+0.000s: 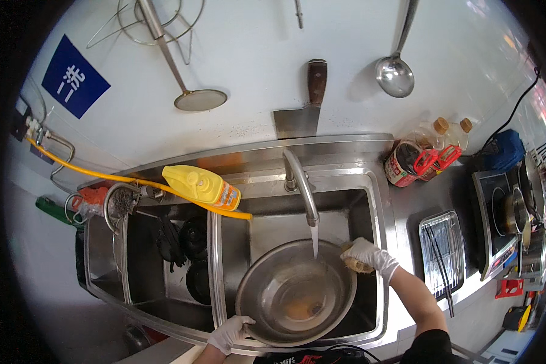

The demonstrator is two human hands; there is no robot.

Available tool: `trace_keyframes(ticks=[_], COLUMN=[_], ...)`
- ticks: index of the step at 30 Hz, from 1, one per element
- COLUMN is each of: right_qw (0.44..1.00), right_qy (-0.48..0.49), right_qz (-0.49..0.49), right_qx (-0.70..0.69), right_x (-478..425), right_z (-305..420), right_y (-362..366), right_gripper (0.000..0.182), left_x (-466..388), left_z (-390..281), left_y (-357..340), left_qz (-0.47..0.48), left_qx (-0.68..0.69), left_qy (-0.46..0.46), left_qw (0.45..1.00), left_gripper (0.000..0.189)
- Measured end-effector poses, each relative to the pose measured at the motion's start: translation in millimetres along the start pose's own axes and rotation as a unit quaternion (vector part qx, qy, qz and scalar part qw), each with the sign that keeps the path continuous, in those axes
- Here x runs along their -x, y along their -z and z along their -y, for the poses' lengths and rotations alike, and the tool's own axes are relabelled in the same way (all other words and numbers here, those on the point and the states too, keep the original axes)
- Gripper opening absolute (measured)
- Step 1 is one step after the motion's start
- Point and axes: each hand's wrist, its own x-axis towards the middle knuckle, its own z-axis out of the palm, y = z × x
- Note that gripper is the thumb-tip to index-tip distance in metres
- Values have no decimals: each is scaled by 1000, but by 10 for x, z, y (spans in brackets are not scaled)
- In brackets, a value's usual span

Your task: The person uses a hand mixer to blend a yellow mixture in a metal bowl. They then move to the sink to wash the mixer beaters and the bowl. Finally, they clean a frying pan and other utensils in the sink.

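Note:
A large stainless steel basin [273, 277] sits tilted in the right-hand sink compartment [282, 223]. Water streams into it from the curved metal faucet [302, 182], and a little brownish water lies at its bottom. My left hand [229, 333], in a whitish disposable glove, grips the basin's rim at the lower left. On the opposite side, my gloved right hand [368, 255] holds a tan scrubbing pad [358, 266] against the outside of the rim. The fingers' underside is hidden there.
Left compartment holds black dishes [195, 277]. A yellow detergent jug [202, 186] and yellow hose [141, 182] lie along the sink's back. A cleaver [302, 116], skimmer [200, 100] and ladle [394, 75] hang on the wall. At right are sauce jugs [402, 164], a rack tray [441, 255] and an induction cooker [491, 223].

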Motion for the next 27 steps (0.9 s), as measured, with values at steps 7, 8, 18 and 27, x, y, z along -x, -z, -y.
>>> trace_keyframes(ticks=[7,8,18,27], right_qw=[942,922,931,986], right_qy=[208,230,189,82], right_qz=[-228,-269,-159,-134], right_qx=[129,154,-270,-62], right_x=[1217,1326,201,454], right_z=[658,671,25,9], right_y=[545,569,145,178], right_gripper=[47,48,47,46], left_x=[-699,-640,358,370], left_z=[275,148,-480,-156], left_y=[-769,-1108,-1016,-567], left_qz=[179,161,-187,22], left_qx=[-159,-118,-185,-34], left_qy=[-105,-77,-398,-103], left_qw=[965,977,879,994], left_gripper=[40,46,37,25])
